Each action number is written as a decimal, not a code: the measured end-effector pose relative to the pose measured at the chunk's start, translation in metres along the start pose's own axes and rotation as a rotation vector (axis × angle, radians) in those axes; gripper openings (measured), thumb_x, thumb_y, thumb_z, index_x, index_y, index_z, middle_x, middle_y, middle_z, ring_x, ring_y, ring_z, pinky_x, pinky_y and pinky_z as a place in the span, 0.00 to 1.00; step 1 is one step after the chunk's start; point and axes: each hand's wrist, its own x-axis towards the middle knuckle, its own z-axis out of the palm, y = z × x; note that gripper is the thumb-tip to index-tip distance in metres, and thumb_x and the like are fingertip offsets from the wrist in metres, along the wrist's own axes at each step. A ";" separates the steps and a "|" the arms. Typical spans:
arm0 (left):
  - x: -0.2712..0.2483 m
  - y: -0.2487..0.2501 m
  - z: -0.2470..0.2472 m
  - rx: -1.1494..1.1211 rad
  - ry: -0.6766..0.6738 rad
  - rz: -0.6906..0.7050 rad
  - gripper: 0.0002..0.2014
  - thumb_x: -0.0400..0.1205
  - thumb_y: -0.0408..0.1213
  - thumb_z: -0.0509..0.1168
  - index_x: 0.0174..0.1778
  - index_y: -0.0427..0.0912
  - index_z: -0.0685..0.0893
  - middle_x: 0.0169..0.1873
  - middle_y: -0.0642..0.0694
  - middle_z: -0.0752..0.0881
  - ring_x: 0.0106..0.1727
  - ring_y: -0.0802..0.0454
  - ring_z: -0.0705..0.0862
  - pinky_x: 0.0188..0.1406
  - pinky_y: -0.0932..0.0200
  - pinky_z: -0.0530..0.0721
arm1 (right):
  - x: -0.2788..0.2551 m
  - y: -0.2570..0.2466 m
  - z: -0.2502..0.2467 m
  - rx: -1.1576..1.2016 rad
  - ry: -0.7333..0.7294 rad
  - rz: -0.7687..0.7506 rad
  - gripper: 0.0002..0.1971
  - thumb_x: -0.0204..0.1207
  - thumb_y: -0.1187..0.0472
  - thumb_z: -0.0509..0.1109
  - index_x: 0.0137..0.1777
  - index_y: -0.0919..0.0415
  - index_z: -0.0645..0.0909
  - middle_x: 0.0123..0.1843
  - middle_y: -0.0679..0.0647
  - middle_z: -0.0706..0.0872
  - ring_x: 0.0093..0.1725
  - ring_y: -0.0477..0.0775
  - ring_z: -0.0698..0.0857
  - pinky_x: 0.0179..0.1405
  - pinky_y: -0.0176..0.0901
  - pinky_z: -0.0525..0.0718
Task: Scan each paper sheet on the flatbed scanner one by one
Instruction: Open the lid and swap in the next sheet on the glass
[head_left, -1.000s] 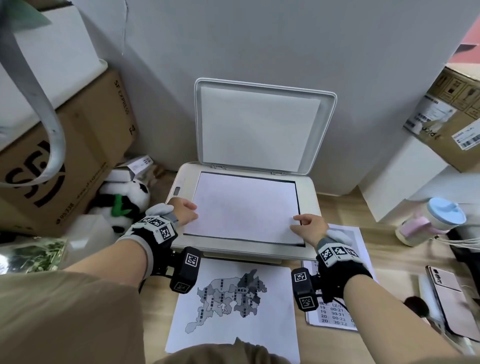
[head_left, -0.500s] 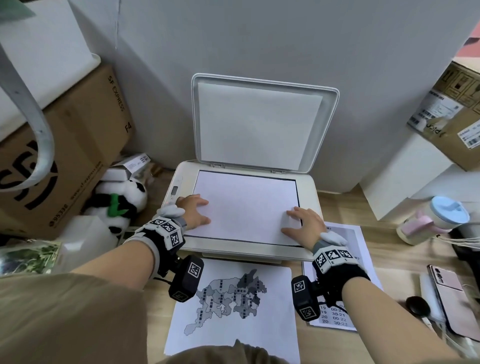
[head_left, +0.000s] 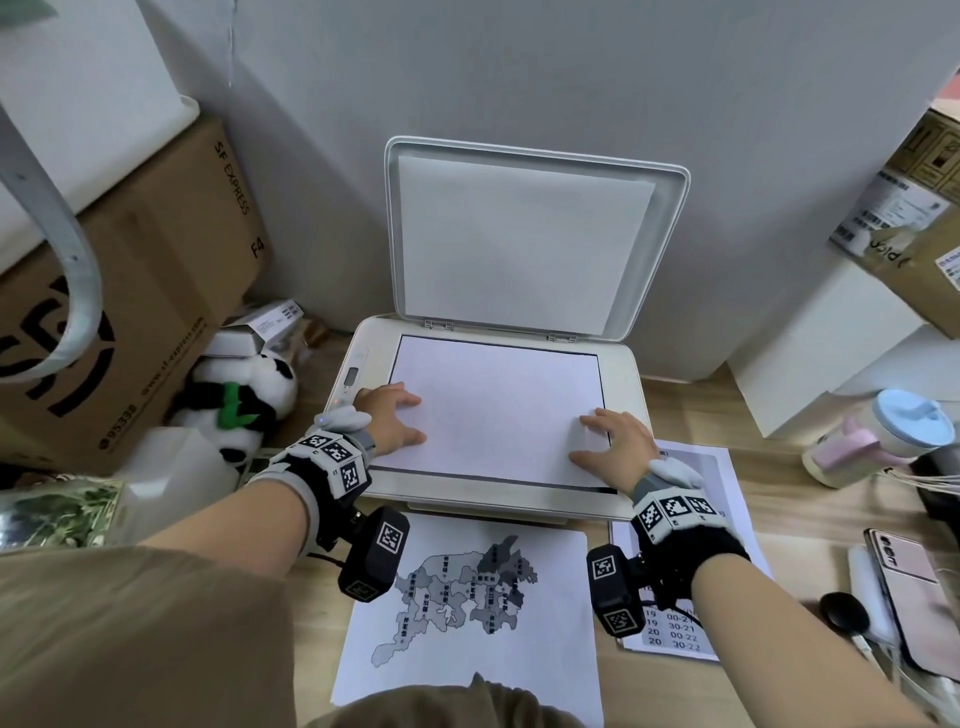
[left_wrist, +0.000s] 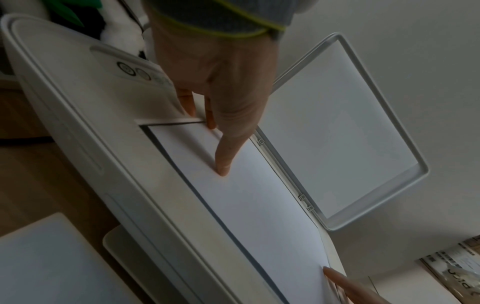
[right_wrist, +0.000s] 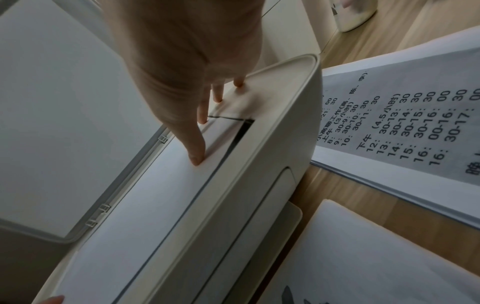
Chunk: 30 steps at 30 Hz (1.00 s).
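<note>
A white flatbed scanner (head_left: 626, 415) stands against the wall with its lid (head_left: 524, 239) raised. A blank-side-up paper sheet (head_left: 498, 405) lies on the glass. My left hand (head_left: 389, 421) rests flat on the sheet's left edge, thumb stretched onto the paper (left_wrist: 259, 195). My right hand (head_left: 613, 441) lies flat on the sheet's right edge, its fingers (right_wrist: 200, 144) pressing the paper (right_wrist: 145, 201) near the glass corner. A map printout (head_left: 467, 613) lies on the desk in front of the scanner. A timetable sheet (head_left: 691, 545) lies to the right, partly under my right wrist.
Cardboard boxes (head_left: 135, 312) and a plush panda (head_left: 234, 400) crowd the left. A pastel cup with a blue lid (head_left: 883, 436), a phone (head_left: 914, 597) and cables sit on the wooden desk at right. White boxes (head_left: 831, 332) stand behind the scanner's right side.
Both hands have slid inward from the sheet's edges onto the paper, flattening it on the glass. The sheet has settled squarer within the glass frame.
</note>
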 end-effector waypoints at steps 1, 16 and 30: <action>0.000 0.000 0.000 -0.001 -0.003 0.001 0.29 0.71 0.44 0.77 0.69 0.51 0.79 0.78 0.50 0.68 0.79 0.46 0.64 0.79 0.55 0.60 | 0.000 0.000 0.000 -0.001 -0.004 -0.001 0.29 0.66 0.49 0.77 0.69 0.46 0.78 0.76 0.45 0.73 0.79 0.52 0.64 0.80 0.50 0.59; 0.060 0.060 -0.099 -1.098 0.108 -0.183 0.23 0.86 0.36 0.57 0.78 0.46 0.63 0.48 0.46 0.77 0.36 0.55 0.76 0.33 0.63 0.74 | 0.021 -0.011 -0.049 1.178 0.200 0.389 0.10 0.81 0.70 0.61 0.44 0.57 0.81 0.42 0.52 0.83 0.39 0.48 0.82 0.42 0.35 0.78; 0.081 0.083 -0.140 -1.177 0.170 -0.253 0.10 0.85 0.41 0.52 0.39 0.49 0.74 0.38 0.45 0.83 0.30 0.54 0.77 0.30 0.63 0.71 | 0.026 -0.002 -0.056 1.163 0.154 0.424 0.13 0.82 0.69 0.59 0.62 0.67 0.81 0.42 0.54 0.84 0.40 0.50 0.82 0.45 0.37 0.79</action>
